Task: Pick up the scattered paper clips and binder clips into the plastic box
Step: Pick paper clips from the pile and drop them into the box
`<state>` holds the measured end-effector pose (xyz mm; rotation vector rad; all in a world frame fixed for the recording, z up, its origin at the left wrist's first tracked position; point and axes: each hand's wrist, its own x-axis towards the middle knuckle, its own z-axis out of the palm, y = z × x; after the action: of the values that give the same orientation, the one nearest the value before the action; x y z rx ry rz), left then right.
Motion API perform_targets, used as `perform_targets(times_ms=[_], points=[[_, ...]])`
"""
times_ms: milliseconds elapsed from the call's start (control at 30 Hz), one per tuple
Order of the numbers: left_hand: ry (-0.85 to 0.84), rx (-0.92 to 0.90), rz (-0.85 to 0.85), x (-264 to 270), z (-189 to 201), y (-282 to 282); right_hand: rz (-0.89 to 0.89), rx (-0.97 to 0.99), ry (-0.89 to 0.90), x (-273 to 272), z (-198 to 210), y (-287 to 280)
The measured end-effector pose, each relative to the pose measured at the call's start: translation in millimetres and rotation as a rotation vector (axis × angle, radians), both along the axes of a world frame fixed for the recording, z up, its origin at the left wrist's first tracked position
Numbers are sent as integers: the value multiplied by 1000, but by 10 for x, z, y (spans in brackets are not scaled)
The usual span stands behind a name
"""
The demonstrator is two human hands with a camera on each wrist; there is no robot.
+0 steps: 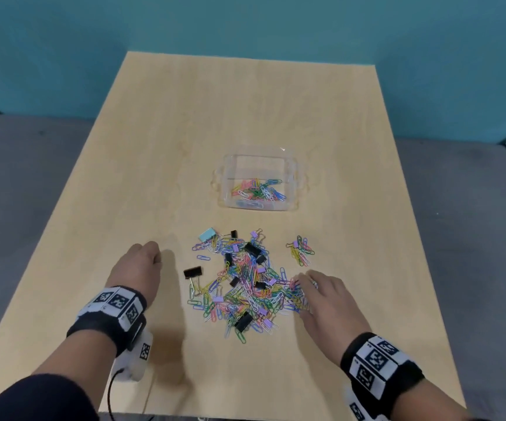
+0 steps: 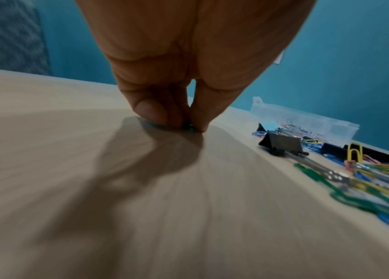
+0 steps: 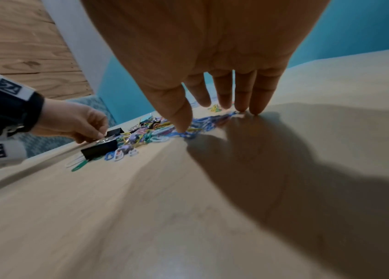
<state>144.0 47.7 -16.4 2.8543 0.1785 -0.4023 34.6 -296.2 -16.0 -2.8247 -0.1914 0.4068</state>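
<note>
A wide heap of coloured paper clips and black and lilac binder clips (image 1: 245, 287) lies on the wooden table (image 1: 245, 117). The clear plastic box (image 1: 225, 177) stands behind it and holds several paper clips. My left hand (image 1: 155, 258) is at the heap's left; thumb and fingers meet on the table and pinch a small blue-green clip (image 2: 186, 126). My right hand (image 1: 303, 287) lies spread at the heap's right edge, its straight fingertips (image 3: 255, 112) touching clips and table.
A large black binder clip (image 1: 193, 272) lies apart at the heap's left, and a pale blue one (image 1: 207, 234) at its far left. A small separate cluster of clips (image 1: 301, 250) lies to the right. Grey cushions flank the table; a teal wall stands behind.
</note>
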Motion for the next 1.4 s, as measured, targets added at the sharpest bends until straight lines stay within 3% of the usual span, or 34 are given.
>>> perform_targets(times_ms=[200,433,533,700,900,1033,1400], points=[[14,-67,50,-563,23,-22,67,-56,-36,-14,-52,168],[7,-263,5,-1210,-22,-493,-54,-15,28,-58,-49,148],[-2,-323,46,-1157,-69,-614,-47,2,-33,-30,-75,207],[19,-242,-25,-942,-70,-747,-52,43,-21,45,-121,198],[-117,-226,-96,-958,-108,-742,11,-43,-45,106,-173,161],[-109,-188,-138,-933,-179,-687,61,-57,-43,157,-154,134],[-11,-172,-123,-876,-139,-588,-150,142,213,364,-47,38]])
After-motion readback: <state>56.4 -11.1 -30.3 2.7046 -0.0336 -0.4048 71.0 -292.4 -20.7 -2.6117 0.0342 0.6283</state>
